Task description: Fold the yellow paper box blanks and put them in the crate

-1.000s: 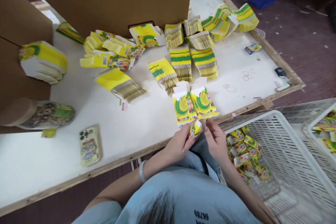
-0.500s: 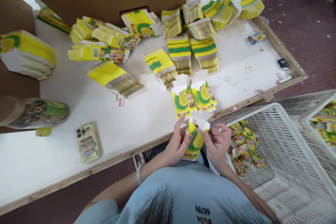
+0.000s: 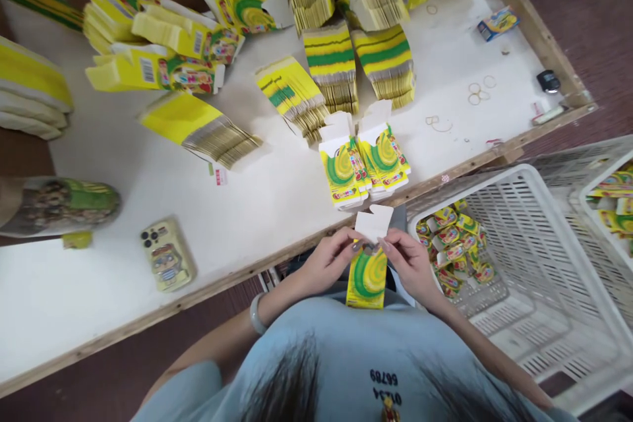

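A yellow and green cardboard box [image 3: 366,280] is held upright in front of my shirt, its white top flap [image 3: 374,223] raised. My left hand [image 3: 332,256] pinches the box's upper left edge, thumb and fingers close to the flap. At the upper right edge, my right hand [image 3: 409,264] grips the same box between thumb and fingers. Just beyond my hands, two small stacks of similar flattened boxes, the left stack [image 3: 341,168] and the right stack [image 3: 383,155], lie at the table's near edge with white flaps pointing away.
Bundles of folded cartons [image 3: 331,62] fill the back of the white table [image 3: 277,211]. A phone [image 3: 167,255] and a jar [image 3: 69,204] stand at left. On the right below the wooden edge, a white plastic basket [image 3: 558,277] holds several small yellow boxes [image 3: 457,244].
The box's white flap, earlier tilted and partly open, now stands up facing me. Both hands have closed in on its top edge. The view has shifted, so the table items sit higher.
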`<state>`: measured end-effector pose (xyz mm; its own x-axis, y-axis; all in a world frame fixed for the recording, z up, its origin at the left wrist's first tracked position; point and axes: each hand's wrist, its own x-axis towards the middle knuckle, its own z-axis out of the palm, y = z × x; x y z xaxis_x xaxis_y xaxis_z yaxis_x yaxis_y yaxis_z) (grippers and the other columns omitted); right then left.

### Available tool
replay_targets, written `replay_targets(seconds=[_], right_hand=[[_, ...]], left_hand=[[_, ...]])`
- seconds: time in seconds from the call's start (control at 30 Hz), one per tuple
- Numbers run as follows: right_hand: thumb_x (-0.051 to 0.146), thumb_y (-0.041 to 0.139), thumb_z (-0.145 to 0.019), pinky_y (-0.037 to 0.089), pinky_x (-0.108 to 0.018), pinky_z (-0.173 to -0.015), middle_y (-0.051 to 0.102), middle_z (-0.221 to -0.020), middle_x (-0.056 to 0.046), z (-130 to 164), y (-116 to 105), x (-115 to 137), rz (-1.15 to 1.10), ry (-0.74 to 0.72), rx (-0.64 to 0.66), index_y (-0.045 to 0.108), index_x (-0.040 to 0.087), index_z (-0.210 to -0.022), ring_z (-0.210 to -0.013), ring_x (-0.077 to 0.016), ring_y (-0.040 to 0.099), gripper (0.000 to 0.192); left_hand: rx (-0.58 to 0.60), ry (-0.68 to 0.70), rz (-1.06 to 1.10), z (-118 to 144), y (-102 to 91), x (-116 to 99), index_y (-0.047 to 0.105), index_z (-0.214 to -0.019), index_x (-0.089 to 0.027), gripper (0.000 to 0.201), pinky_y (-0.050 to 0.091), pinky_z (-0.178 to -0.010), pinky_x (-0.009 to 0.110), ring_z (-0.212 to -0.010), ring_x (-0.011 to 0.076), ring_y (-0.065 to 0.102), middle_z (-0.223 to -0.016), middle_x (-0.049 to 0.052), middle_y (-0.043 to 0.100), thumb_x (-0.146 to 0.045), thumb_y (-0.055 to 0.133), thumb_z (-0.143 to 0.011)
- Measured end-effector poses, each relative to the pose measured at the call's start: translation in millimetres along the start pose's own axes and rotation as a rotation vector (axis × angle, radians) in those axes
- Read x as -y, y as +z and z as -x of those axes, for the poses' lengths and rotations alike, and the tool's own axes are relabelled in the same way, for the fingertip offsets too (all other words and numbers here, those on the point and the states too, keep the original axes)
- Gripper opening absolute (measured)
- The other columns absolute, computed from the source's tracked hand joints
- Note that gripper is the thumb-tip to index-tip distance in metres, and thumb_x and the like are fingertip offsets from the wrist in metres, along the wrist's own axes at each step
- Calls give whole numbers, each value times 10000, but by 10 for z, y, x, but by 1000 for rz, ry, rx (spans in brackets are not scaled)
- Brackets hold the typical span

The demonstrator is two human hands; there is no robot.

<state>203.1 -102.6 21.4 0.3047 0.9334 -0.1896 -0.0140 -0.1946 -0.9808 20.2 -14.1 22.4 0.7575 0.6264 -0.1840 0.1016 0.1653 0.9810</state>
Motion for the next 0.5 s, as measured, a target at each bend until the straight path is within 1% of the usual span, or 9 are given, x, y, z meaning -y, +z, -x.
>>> replay_targets(seconds=[0.03,0.07,0.1,0.17,0.2,0.27,0.33,0.4,0.5], right_hand=[[418,689,-938,590,-270,-638,751,-801,-21,-2,2,-17,23,-28,-35,732,228,-872,-704,-162,701,206],[406,693,-935,611,-293,-673,770,-853,-31,-5,-2,-37,50,-61,-78,737,237,-956,-747,-178,727,176],[395,694,-934,633,-326,-724,790,-911,-43,-10,-16,-58,84,-99,-104,734,249,-1061,-806,-197,755,197],[384,681,-944,654,-397,-840,817,-1018,-64,-27,-77,-87,171,-185,-56,719,277,-1201,-938,-233,786,282],[407,689,-938,652,-425,-885,821,-1059,-70,-37,-118,-89,216,-228,19,733,290,-1202,-989,-247,789,292],[528,761,-863,647,-460,-934,816,-1127,-81,-55,-196,-63,276,-293,181,784,302,-1115,-1057,-282,781,339],[641,827,-744,647,-467,-935,793,-1200,-103,-54,-227,-6,264,-274,255,798,287,-1082,-1101,-310,766,490],[619,819,-768,663,-421,-855,782,-1203,-110,-31,-193,59,187,-142,240,752,271,-1162,-1064,-286,772,530],[438,751,-884,651,-320,-717,789,-1074,-60,17,-76,129,-2,109,221,642,269,-1235,-890,-204,778,404]], left_hand=[[-45,24,-8,-13,17,27,646,-1275,-185,419,577,-811,323,-902,205,694,-1019,99,732,-491,469,-1051],[-78,39,0,-20,31,54,597,-1360,-196,442,580,-831,334,-927,210,695,-1055,107,733,-488,476,-1050],[-99,44,20,-21,41,75,490,-1482,-216,516,586,-829,340,-923,207,697,-1103,113,734,-489,492,-1044],[-123,27,50,-8,43,92,277,-1624,-256,676,597,-800,341,-872,196,704,-1168,117,741,-514,493,-1039],[-112,10,49,2,36,86,283,-1632,-268,673,601,-789,343,-859,198,711,-1185,119,748,-541,461,-1043],[-72,-20,32,16,12,47,509,-1532,-259,619,608,-788,351,-906,229,736,-1229,131,756,-612,365,-1045],[-58,-39,11,12,-10,-8,693,-1357,-216,640,614,-821,361,-997,266,751,-1268,144,757,-648,351,-1032],[-75,-61,-14,-11,-17,-59,739,-1286,-184,585,617,-859,364,-1028,271,757,-1244,146,774,-616,449,-1019],[-87,-75,-54,-49,-8,-108,745,-1271,-167,470,618,-893,361,-1035,257,763,-1196,135,796,-505,558,-1003]])
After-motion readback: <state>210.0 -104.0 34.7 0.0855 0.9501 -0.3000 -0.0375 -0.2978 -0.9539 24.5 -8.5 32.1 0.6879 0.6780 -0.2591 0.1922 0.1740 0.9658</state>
